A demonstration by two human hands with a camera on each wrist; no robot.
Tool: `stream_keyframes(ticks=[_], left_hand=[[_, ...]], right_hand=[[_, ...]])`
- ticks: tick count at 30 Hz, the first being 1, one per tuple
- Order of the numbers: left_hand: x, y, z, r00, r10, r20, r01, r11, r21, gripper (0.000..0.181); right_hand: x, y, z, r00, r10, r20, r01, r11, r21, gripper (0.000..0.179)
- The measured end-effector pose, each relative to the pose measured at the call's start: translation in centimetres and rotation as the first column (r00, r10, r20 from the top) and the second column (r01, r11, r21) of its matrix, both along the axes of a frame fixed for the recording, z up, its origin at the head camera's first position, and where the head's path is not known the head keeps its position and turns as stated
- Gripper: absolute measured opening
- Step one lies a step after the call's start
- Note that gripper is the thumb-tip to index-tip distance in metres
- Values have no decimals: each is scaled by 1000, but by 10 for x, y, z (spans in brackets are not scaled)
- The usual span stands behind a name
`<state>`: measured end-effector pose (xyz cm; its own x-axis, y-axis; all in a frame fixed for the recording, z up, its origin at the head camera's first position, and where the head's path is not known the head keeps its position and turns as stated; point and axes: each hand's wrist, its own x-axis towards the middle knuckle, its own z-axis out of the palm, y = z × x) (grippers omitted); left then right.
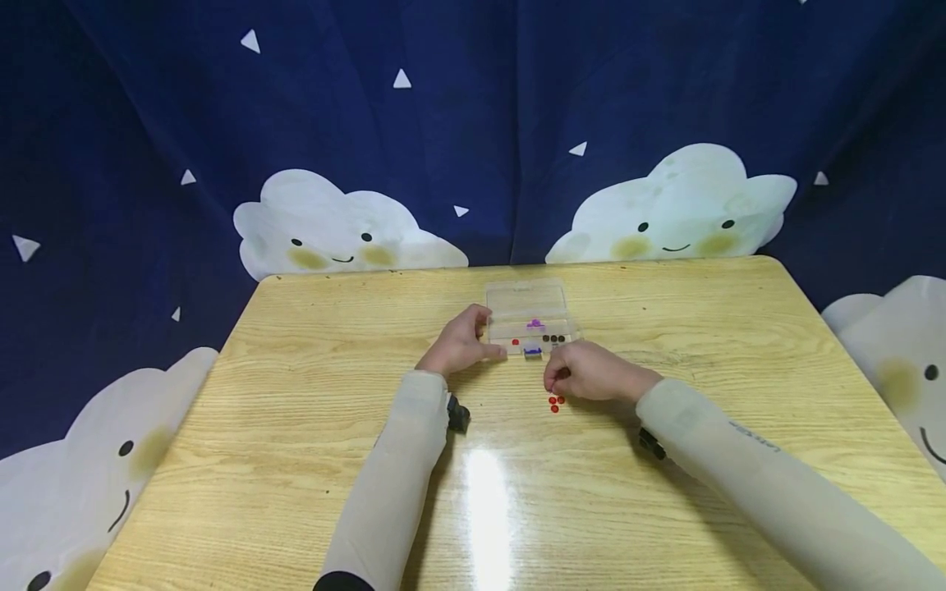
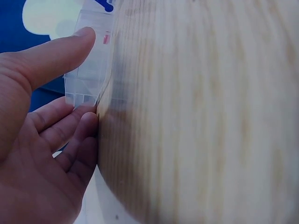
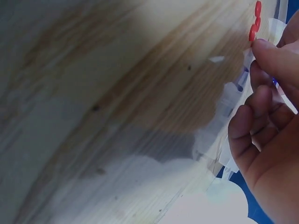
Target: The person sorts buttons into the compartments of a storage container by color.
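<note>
A clear plastic box lies on the table with its lid folded back. My left hand grips its left end, the thumb along the front side and the fingers round the end. Inside are a red piece and several dark round pieces; a blue latch is on the front. My right hand is in front of the box, thumb and forefinger drawn together beside small red round pieces. I cannot tell whether a piece is between those fingertips.
A purple piece shows near the box's hinge line. The wooden table reaches back to a dark blue curtain with clouds on it. Light glares off the table between the forearms.
</note>
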<state>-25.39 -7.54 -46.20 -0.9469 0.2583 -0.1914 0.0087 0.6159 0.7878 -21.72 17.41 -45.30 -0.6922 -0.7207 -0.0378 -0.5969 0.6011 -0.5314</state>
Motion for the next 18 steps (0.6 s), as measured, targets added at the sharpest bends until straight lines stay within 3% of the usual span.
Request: stream_keyframes(ticks=[18], left_hand=[[0,1,1,1000,-5,-5,4,1000,-16,74]], right_hand=[[-4,1,15,996,-61,-71,63,998,19,14]])
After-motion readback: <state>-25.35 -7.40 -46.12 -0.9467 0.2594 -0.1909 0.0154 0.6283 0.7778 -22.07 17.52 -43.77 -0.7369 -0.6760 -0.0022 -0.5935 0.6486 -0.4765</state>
